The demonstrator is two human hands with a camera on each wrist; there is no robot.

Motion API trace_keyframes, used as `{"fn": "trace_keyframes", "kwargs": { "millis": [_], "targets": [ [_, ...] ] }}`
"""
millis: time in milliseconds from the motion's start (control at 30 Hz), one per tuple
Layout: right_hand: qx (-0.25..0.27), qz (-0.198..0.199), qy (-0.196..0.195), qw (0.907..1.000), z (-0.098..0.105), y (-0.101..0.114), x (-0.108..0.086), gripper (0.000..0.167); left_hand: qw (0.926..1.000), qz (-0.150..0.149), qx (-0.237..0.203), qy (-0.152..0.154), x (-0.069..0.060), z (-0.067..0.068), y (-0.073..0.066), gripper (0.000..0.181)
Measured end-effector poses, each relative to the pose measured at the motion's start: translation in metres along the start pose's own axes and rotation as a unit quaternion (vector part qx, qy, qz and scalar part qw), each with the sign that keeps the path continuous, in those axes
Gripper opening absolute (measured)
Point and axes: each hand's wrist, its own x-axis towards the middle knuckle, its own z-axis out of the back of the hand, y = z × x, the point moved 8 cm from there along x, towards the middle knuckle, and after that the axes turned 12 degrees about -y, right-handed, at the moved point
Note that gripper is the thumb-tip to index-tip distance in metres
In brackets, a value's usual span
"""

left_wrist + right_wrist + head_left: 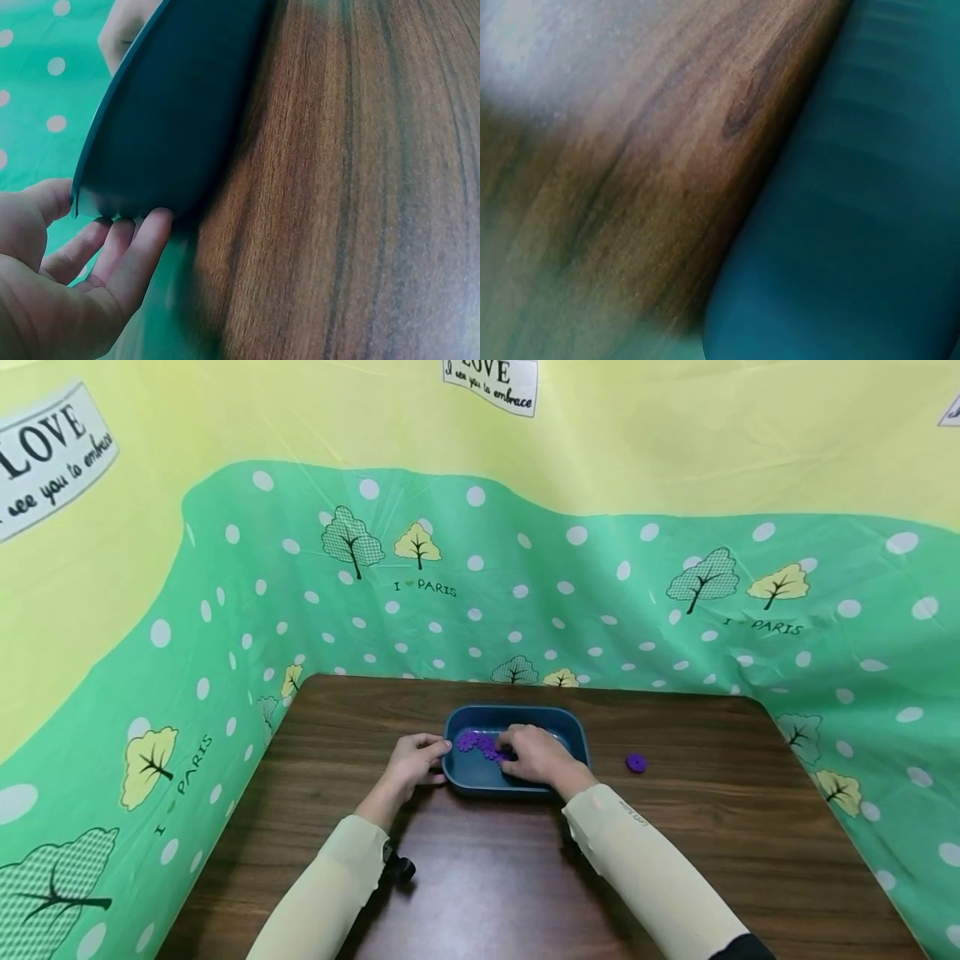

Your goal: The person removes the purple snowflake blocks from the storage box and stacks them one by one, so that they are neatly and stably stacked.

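A dark blue plastic tray [480,781] lies on the table, several purple toothed discs [468,741] inside it. My left hand [411,764] holds its left end. In the left wrist view, the left thumb touches the tray's rim while the fingertips [159,217] lie against the outer wall. My right hand [536,753] reaches into the tray over the near wall, its thumb and fingers curled around a purple disc among the others. The right wrist view has only the tray's outer wall [840,225] and the table, with the right hand out of frame.
On the brown wooden table [720,827], a single purple disc [636,763] lies to the right of the tray. A small black device [403,868] sits at the left wrist. Behind the table hangs a green and yellow patterned cloth [480,602].
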Motion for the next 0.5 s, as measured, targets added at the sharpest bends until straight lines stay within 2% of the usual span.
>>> {"fn": "trace_keyframes", "kwargs": {
  "millis": [500],
  "targets": [
    [0.059, -0.012, -0.012, 0.9981, 0.0107, -0.0091, -0.0098, 0.027, 1.0, 0.003, 0.005, 0.005, 0.0013, -0.0001, 0.0009, 0.033]
  ]
}}
